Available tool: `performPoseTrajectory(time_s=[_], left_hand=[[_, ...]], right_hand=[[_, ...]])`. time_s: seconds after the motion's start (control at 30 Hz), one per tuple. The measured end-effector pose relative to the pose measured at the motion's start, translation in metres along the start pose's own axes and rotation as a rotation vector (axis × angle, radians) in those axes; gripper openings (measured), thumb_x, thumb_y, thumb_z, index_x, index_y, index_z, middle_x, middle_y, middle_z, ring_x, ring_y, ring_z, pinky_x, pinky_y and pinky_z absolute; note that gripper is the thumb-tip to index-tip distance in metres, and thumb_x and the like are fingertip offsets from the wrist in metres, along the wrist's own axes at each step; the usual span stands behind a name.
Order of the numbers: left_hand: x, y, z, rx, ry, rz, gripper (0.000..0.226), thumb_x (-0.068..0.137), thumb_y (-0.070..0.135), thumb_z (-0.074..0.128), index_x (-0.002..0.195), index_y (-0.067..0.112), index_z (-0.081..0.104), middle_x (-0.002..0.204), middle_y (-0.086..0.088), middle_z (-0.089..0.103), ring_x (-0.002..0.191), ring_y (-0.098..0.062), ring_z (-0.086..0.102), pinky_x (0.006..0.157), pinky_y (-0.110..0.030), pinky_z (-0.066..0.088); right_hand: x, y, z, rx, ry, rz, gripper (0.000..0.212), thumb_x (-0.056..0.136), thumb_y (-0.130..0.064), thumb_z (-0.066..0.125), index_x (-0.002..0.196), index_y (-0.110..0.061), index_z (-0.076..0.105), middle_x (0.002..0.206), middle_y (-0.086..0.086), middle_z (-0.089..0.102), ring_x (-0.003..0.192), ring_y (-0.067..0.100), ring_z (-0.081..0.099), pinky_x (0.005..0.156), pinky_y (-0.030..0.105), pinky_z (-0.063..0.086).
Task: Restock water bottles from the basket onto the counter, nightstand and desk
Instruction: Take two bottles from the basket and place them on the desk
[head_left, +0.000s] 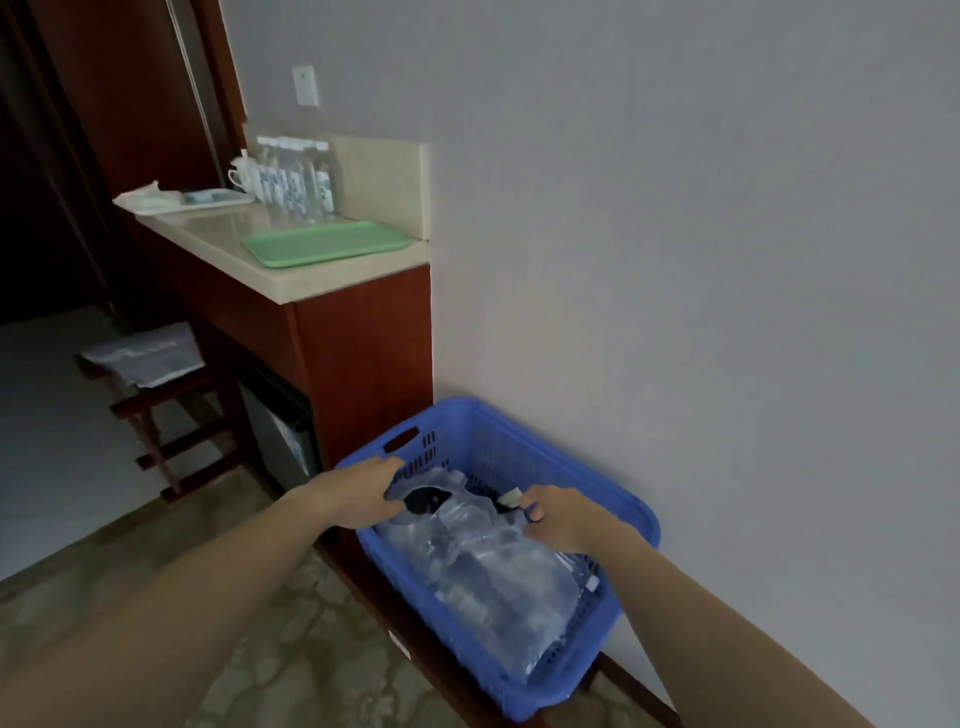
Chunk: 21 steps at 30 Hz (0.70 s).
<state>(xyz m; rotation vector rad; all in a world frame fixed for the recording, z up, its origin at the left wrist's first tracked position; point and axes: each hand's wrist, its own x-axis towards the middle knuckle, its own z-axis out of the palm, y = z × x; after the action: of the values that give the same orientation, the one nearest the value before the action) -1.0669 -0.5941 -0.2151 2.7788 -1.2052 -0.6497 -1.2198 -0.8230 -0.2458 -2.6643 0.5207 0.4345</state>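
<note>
Head view, bottle pack (493, 566) lengthwise in basket (641, 512)

We record: basket (631, 506) against the wall (675, 260), right of and below the counter (223, 234), wrapped bottle pack (493, 571) inside; on the counter, tray (324, 241) in front, bottles (296, 179) behind, cup (240, 176) at their left.

Pretty dim room tbh: plain grey wall (675, 208), greenish patterned carpet (291, 623), pale hard floor (52, 441) further left, wooden folding rack (166, 392), dark doorway (31, 208) behind.
</note>
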Motion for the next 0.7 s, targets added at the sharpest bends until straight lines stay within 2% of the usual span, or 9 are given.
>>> performPoseTrajectory(time_s=[0.13,0.3,0.43,0.57,0.7], left_hand=[[0.05,-0.011,0.012,-0.001,-0.051,0.006,0.072,0.1,0.042,0.048,0.155,0.014,0.011,0.161,-0.006,0.019,0.141,-0.023,0.033,0.112,-0.036,0.034],[0.115,-0.014,0.018,-0.045,-0.118,0.026,0.065,0.1,0.042,0.049,0.152,0.016,0.021,0.15,-0.006,0.036,0.125,-0.023,0.048,0.099,-0.035,0.044],[0.166,-0.008,0.021,-0.096,-0.151,0.073,0.06,0.1,0.039,0.049,0.15,0.016,0.026,0.146,-0.004,0.04,0.12,-0.022,0.051,0.092,-0.031,0.045],[0.202,0.001,0.036,-0.104,-0.212,0.086,0.07,0.101,0.038,0.047,0.156,0.015,0.01,0.159,-0.004,0.021,0.133,-0.024,0.043,0.105,-0.038,0.042],[0.233,0.0,0.065,-0.121,-0.287,0.066,0.071,0.1,0.042,0.047,0.156,0.02,0.009,0.158,-0.004,0.026,0.127,-0.021,0.049,0.095,-0.03,0.046]], right_hand=[[0.037,0.018,0.004,0.018,-0.05,0.022,0.05,0.096,-0.028,0.055,0.142,-0.017,0.042,0.14,0.006,0.05,0.124,0.028,0.049,0.099,0.04,0.043],[0.084,0.045,0.0,0.035,-0.098,0.064,0.046,0.098,-0.028,0.052,0.141,-0.017,0.042,0.138,0.006,0.053,0.122,0.028,0.052,0.099,0.042,0.045],[0.121,0.069,-0.004,0.046,-0.123,0.092,0.043,0.099,-0.026,0.049,0.141,-0.018,0.043,0.138,0.006,0.052,0.12,0.028,0.053,0.098,0.042,0.046],[0.15,0.093,0.004,0.032,-0.163,0.121,0.042,0.099,-0.026,0.049,0.141,-0.018,0.043,0.14,0.006,0.051,0.122,0.028,0.052,0.099,0.04,0.044],[0.173,0.117,0.026,0.038,-0.226,0.146,0.043,0.098,-0.025,0.051,0.14,-0.015,0.045,0.141,0.007,0.05,0.126,0.028,0.05,0.099,0.038,0.043]])
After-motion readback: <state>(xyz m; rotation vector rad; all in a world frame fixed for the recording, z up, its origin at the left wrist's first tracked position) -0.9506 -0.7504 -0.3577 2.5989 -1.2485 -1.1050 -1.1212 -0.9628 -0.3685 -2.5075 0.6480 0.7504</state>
